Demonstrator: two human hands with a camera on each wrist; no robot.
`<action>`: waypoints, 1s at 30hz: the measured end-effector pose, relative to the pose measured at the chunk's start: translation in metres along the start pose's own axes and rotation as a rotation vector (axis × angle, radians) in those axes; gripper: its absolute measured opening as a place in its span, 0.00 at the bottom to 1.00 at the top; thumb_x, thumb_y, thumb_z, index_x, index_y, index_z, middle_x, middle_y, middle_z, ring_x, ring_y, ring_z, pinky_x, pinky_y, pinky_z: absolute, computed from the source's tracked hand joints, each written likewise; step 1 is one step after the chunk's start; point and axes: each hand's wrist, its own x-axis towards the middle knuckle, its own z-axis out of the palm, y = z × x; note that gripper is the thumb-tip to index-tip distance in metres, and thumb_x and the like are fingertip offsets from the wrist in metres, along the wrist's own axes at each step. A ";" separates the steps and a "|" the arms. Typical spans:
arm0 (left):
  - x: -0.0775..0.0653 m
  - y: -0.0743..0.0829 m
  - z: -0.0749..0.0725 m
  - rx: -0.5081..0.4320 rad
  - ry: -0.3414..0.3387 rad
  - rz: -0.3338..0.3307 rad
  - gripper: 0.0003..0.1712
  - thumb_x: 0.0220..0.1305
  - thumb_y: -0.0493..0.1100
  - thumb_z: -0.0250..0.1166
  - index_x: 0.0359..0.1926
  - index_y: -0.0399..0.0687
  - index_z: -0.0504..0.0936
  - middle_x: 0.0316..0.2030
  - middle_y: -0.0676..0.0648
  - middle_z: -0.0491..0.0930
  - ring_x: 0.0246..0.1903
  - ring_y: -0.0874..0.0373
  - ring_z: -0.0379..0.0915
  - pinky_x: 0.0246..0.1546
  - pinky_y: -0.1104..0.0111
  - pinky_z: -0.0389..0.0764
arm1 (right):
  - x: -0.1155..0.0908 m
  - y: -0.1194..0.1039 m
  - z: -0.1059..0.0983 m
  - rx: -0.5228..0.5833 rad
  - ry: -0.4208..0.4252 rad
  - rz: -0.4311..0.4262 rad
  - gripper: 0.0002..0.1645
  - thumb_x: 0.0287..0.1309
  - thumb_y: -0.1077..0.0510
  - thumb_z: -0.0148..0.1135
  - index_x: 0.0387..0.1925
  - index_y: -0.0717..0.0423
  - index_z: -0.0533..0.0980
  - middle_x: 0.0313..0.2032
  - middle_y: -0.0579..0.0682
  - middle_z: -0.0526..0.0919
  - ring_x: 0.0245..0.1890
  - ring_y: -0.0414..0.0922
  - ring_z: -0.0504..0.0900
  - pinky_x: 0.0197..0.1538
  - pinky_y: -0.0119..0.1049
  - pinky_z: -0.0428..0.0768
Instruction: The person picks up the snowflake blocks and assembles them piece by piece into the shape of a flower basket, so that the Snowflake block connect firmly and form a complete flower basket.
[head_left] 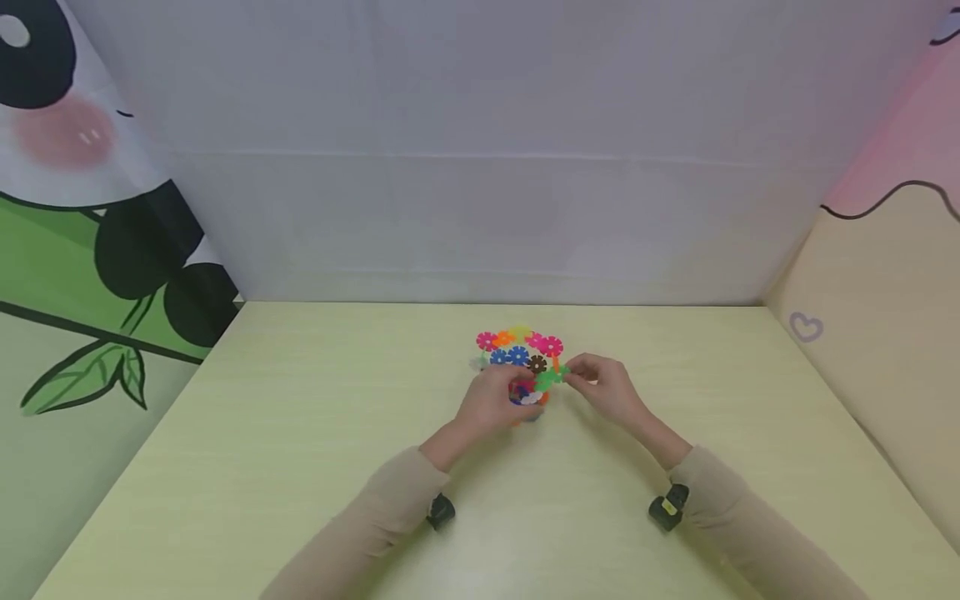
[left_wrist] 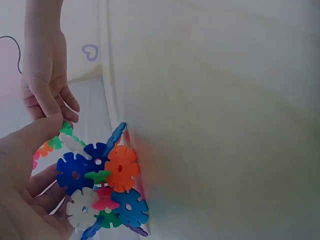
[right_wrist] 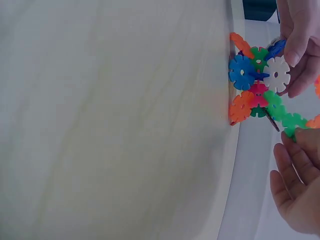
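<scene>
A colourful build of interlocking notched plastic discs [head_left: 517, 356] stands on the table. My left hand [head_left: 491, 402] holds it from the left, with its fingers behind the lower part and the thumb in front. In the left wrist view, blue, orange [left_wrist: 122, 169] and white discs [left_wrist: 83, 207] face the camera. My right hand [head_left: 603, 387] pinches a green disc [right_wrist: 293, 121] on the right side of the build, between thumb and fingertips. That disc joins another green one beside it. Above the hands curves an arch of pink [head_left: 551, 346], orange and yellow discs. Part of the build is hidden behind the left hand.
The pale wooden table [head_left: 337, 417] reaches back to a white cloth wall [head_left: 480, 217]. Printed cartoon panels [head_left: 75, 275] stand at both sides. A small black device [head_left: 441, 511] is worn on each wrist.
</scene>
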 end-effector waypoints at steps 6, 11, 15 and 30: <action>0.002 -0.004 -0.002 0.098 0.031 0.041 0.24 0.46 0.48 0.72 0.45 0.42 0.80 0.39 0.49 0.81 0.37 0.57 0.73 0.37 0.69 0.76 | -0.001 -0.009 0.008 0.010 0.031 0.014 0.05 0.54 0.63 0.61 0.34 0.60 0.78 0.31 0.53 0.83 0.34 0.48 0.81 0.41 0.43 0.80; 0.005 0.000 0.001 0.222 0.067 0.009 0.21 0.45 0.50 0.72 0.41 0.46 0.82 0.34 0.51 0.80 0.33 0.60 0.72 0.31 0.72 0.75 | 0.000 -0.013 0.014 -0.003 0.072 0.030 0.06 0.53 0.63 0.61 0.34 0.61 0.78 0.31 0.53 0.84 0.34 0.48 0.82 0.40 0.40 0.80; 0.008 0.002 0.005 0.299 0.079 -0.044 0.17 0.46 0.49 0.71 0.37 0.49 0.83 0.30 0.53 0.77 0.30 0.62 0.70 0.26 0.76 0.71 | 0.001 -0.016 0.019 0.001 0.108 0.035 0.07 0.53 0.63 0.62 0.35 0.62 0.79 0.31 0.54 0.84 0.33 0.47 0.82 0.39 0.39 0.80; 0.000 0.001 0.004 0.324 0.192 -0.054 0.05 0.48 0.43 0.69 0.29 0.50 0.86 0.27 0.54 0.80 0.31 0.60 0.73 0.27 0.74 0.74 | -0.008 -0.032 0.036 0.027 0.197 0.104 0.06 0.52 0.62 0.63 0.33 0.61 0.79 0.30 0.53 0.84 0.31 0.45 0.82 0.37 0.36 0.80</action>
